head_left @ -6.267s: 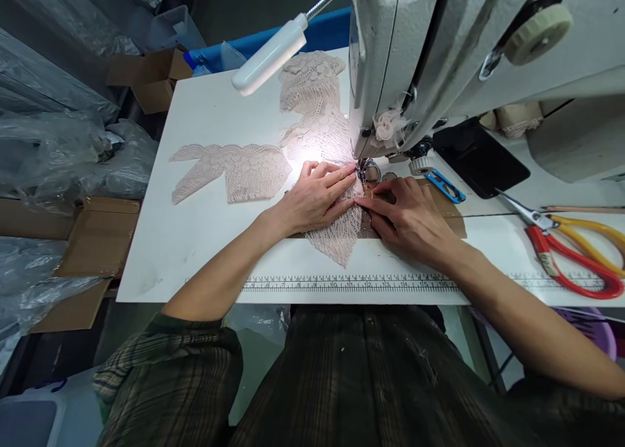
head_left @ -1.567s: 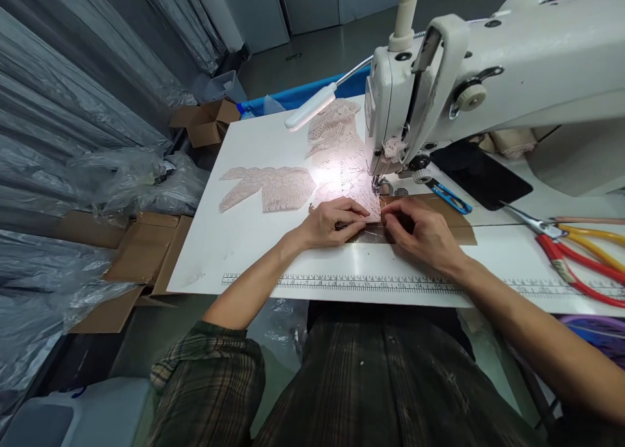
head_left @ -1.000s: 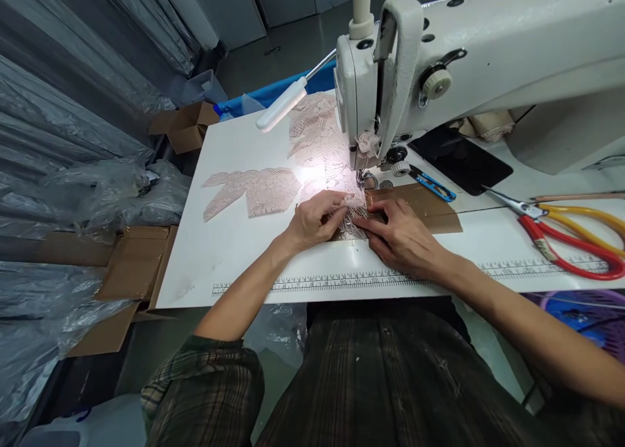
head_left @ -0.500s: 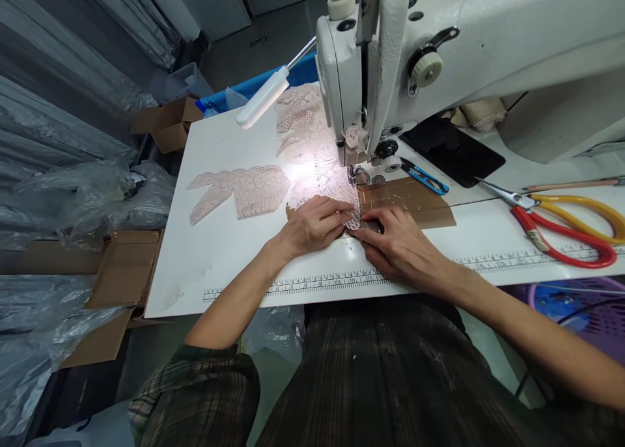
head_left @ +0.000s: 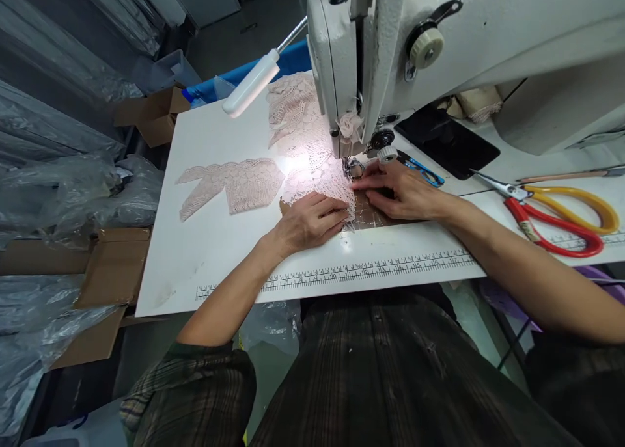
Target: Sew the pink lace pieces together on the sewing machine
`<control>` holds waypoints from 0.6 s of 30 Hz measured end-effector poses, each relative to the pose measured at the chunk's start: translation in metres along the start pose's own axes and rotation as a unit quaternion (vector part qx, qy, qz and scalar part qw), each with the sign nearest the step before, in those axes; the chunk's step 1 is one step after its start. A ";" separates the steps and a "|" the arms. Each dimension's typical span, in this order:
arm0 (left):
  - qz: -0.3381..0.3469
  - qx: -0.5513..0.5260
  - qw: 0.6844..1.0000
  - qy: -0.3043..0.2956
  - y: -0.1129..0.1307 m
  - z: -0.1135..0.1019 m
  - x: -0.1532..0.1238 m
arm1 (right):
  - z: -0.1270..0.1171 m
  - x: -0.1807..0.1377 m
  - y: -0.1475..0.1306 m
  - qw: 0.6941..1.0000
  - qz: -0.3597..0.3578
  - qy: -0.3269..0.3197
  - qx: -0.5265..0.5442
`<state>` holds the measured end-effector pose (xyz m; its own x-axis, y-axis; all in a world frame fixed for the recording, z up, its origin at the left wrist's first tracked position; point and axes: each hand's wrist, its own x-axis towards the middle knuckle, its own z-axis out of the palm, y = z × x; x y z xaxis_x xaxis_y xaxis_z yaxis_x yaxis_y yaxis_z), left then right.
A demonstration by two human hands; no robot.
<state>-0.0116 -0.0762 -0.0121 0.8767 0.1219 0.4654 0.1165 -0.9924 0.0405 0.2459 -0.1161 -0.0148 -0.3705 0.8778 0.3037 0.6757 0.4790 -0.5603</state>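
A pale pink lace piece (head_left: 319, 179) lies under the presser foot (head_left: 352, 167) of a white sewing machine (head_left: 336, 63). My left hand (head_left: 315, 220) rests flat on its near left part, fingers stretched side by side. At the lace's right edge, close to the foot, my right hand (head_left: 398, 190) has its fingertips closed on the edge; the exact grip is partly hidden. Beneath both hands is a brown, taped sheet (head_left: 368, 216). A separate lace piece (head_left: 251, 187) lies to the left, and more lace (head_left: 295, 108) spreads behind.
A lit lamp (head_left: 251, 82) hangs over the table (head_left: 195, 252). Right of my hand lie blue thread snips (head_left: 424, 172), a black phone (head_left: 446, 141) and scissors with red and yellow handles (head_left: 527, 203). A printed ruler (head_left: 342, 274) runs along the front edge. Cardboard boxes (head_left: 153, 115) stand left.
My right hand has moved forward from the lace's near corner to its right edge beside the presser foot. My left hand stays on the lace. The view has shifted slightly.
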 end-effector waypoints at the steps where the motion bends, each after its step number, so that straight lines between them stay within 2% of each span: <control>1: 0.005 0.012 1.000 -0.001 0.000 0.000 0.000 | 0.004 -0.003 -0.001 1.000 -0.019 0.008 -0.010; 7: 0.020 0.034 0.999 0.020 0.002 0.000 0.002 | 0.008 -0.008 -0.003 0.998 -0.049 -0.017 -0.045; 13: 0.005 -0.074 0.996 -0.038 -0.007 -0.007 0.012 | 0.010 -0.010 -0.001 0.995 -0.079 0.011 -0.061; 18: -0.029 -0.081 0.996 -0.032 -0.007 -0.006 0.014 | 0.008 -0.012 -0.006 0.995 -0.069 -0.007 -0.076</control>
<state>-0.0034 -0.0673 -0.0005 0.8992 0.1754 0.4008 0.0962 -0.9730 0.2100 0.2406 -0.1293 -0.0213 -0.4740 0.8045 0.3580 0.7059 0.5902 -0.3916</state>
